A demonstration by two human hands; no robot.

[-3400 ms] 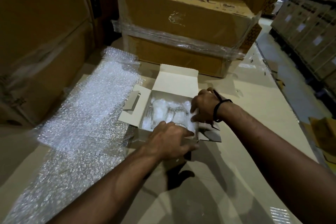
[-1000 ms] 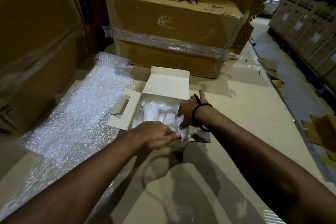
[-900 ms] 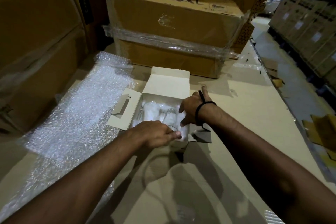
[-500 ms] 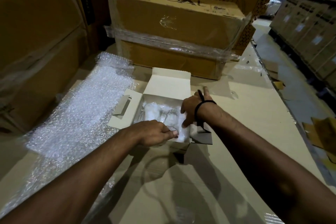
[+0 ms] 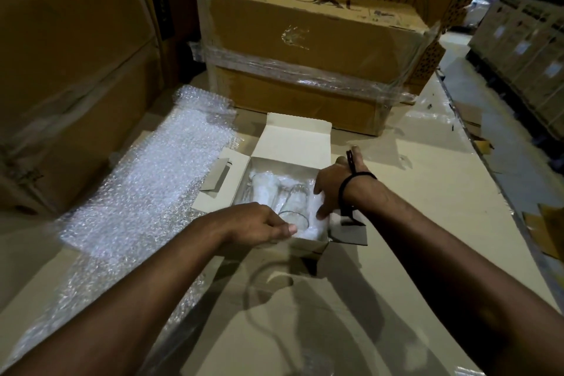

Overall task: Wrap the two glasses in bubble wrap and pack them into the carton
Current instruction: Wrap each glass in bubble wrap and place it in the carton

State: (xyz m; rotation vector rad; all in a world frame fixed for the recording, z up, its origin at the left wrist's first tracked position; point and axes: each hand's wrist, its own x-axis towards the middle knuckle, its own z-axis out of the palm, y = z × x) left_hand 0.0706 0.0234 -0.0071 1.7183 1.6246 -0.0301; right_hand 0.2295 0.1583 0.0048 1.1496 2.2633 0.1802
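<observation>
A small white carton (image 5: 293,141) lies open on the cardboard surface, its lid flap standing up at the back. Inside it lie two clear glasses (image 5: 291,203) side by side in bubble wrap, their rims toward me. My left hand (image 5: 255,224) rests on the carton's near edge, its fingers curled at the rim of the nearer glass. My right hand (image 5: 335,185) reaches in from the right side, fingers spread and pressing the wrap at the carton's right wall. A black band circles the right wrist.
A long sheet of bubble wrap (image 5: 146,192) lies to the left of the carton. Big brown boxes stand behind (image 5: 305,49) and at the left (image 5: 70,70). The surface's right edge drops to an aisle with stacked boxes (image 5: 525,40).
Both hands have stayed at the carton. The right hand has slid a little along the right wall, and the left hand's fingers have curled closer to the glass rim.
</observation>
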